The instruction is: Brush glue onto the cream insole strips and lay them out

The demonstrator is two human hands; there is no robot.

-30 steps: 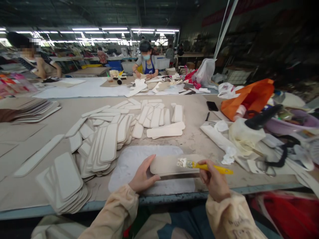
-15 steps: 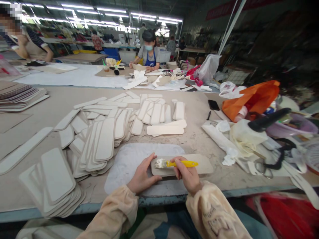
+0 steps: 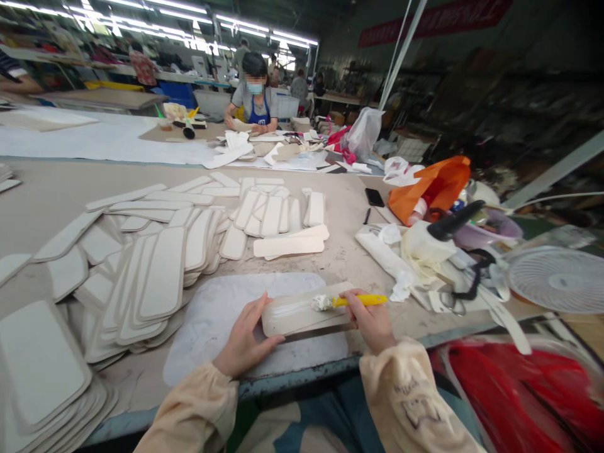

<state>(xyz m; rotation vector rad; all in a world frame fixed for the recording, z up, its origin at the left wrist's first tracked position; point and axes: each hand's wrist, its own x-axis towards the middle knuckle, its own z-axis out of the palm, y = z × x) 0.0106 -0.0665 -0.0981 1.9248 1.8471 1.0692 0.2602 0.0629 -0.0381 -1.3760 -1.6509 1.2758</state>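
Note:
A long beige board piece [image 3: 295,316] with rounded ends lies near the table's front edge on a whitish, glue-stained mat [image 3: 212,321]. My left hand [image 3: 245,338] rests on the piece's left end, fingers together and thumb spread, pressing it down. My right hand [image 3: 370,321] is closed round a yellow-handled brush [image 3: 352,301]. The brush's white bristles touch the middle of the piece, and a wet streak runs to their left.
Several overlapping rows of similar beige pieces [image 3: 160,251] cover the table's left and middle. A phone [image 3: 374,197], an orange bag [image 3: 436,185], rags, scissors [image 3: 453,296] and a white fan [image 3: 557,277] crowd the right. A co-worker [image 3: 252,100] sits at the far table.
The brush went left along the piece, then back toward its middle, leaving a wet streak. The view has swung right, so the fan now shows.

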